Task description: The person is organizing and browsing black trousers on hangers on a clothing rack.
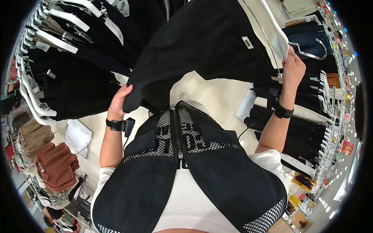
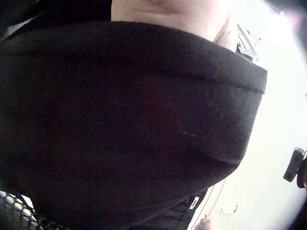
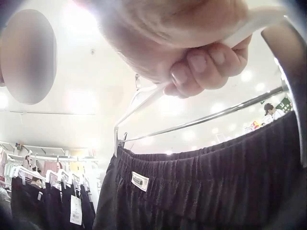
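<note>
A pair of black trousers (image 1: 194,46) with a gathered elastic waistband stretches across the head view between both hands. My right hand (image 1: 293,70) grips the white hanger (image 1: 275,20) near its metal hook (image 1: 320,50). In the right wrist view, curled fingers (image 3: 211,67) wrap the hanger, and the waistband with its small white label (image 3: 140,181) hangs below a metal bar. My left hand (image 1: 119,101) pinches the lower end of a trouser leg, its fingers partly hidden by cloth. Dark fabric (image 2: 120,120) fills most of the left wrist view.
Racks of dark garments (image 1: 74,85) on white hangers stand at the left. Another rack with black garments (image 1: 303,139) runs along the right. A red checked garment (image 1: 58,167) hangs at lower left, beside a pale panel (image 1: 79,136). Someone (image 3: 272,112) appears far back.
</note>
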A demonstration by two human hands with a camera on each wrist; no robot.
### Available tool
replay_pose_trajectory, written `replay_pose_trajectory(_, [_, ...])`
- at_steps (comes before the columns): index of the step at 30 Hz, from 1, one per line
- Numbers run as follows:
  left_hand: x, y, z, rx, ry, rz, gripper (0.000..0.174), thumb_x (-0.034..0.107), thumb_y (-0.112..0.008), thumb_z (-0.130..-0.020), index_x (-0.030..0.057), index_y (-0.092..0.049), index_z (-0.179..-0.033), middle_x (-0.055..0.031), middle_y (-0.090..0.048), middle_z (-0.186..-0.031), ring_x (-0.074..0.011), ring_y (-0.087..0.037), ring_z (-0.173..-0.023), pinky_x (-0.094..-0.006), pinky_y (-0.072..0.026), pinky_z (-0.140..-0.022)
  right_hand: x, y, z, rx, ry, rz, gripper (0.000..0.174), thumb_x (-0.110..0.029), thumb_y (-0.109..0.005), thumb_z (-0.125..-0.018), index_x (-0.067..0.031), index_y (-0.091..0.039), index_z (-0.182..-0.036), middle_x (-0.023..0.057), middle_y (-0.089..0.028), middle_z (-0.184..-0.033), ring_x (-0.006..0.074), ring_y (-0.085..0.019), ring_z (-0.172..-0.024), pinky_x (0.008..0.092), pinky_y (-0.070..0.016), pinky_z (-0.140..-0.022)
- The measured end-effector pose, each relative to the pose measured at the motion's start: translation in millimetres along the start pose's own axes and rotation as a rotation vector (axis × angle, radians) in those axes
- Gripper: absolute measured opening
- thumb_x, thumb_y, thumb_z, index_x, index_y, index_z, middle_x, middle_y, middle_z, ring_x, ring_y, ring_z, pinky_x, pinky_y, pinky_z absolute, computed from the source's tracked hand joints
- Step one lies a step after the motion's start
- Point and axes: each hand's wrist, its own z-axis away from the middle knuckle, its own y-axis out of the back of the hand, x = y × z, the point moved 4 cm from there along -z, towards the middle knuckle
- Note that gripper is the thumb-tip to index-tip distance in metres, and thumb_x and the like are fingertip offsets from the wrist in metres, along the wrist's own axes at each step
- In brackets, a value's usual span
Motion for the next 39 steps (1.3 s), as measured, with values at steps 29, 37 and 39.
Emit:
replay_pose_trajectory(29, [-79.0,-31.9,-34.7,0.278,-0.069,-0.053,0.054,0.04,-0.038,-0.106,-0.0035,-0.051,-0.137,-0.0132,-0.061,-0.13,-0.0222,-0.062,-0.115,-0.034,-0.05,-0.101,6.2,-60.0,55.7,-0.901,0.754,-0.243,0.039,-0.014,-0.069,-0.087,-0.0018,-0.047,-0.057,0.0084,-0.041,-0.05,0.0234,-0.041,-0.042,0.033,-0.0315,-0.043])
replay_pose_trajectory(37, [-69.8,-12.2,-0.4,0.364,-0.304,-1.27,0.034,0.023,-0.065,-0.086,0.0001,-0.066,-0.111,-0.0152,-0.07,-0.1,-0.0277,-0.068,-0.098,-0.0334,-0.0508,-0.088,-19.7,-88.3,68.3,-1.168,0.384,-0.24,0.05,-0.035,-0.05,-0.101,0.001,-0.058,-0.068,0.0029,-0.048,-0.055,0.0103,-0.043,-0.053,0.0282,-0.0329,-0.049])
replay_pose_trajectory(39, [-68.1,16.8,1.0,0.288,-0.278,-1.01,0.037,0.023,-0.066,-0.088,-0.0009,-0.063,-0.116,-0.0094,-0.069,-0.104,-0.0174,-0.064,-0.105,-0.0288,-0.0486,-0.093,-37.2,-96.7,79.2,-1.243,0.324,-0.194,0.039,-0.027,-0.052,-0.098,0.002,-0.059,-0.073,0.0025,-0.05,-0.06,0.0099,-0.044,-0.056,0.0278,-0.034,-0.052])
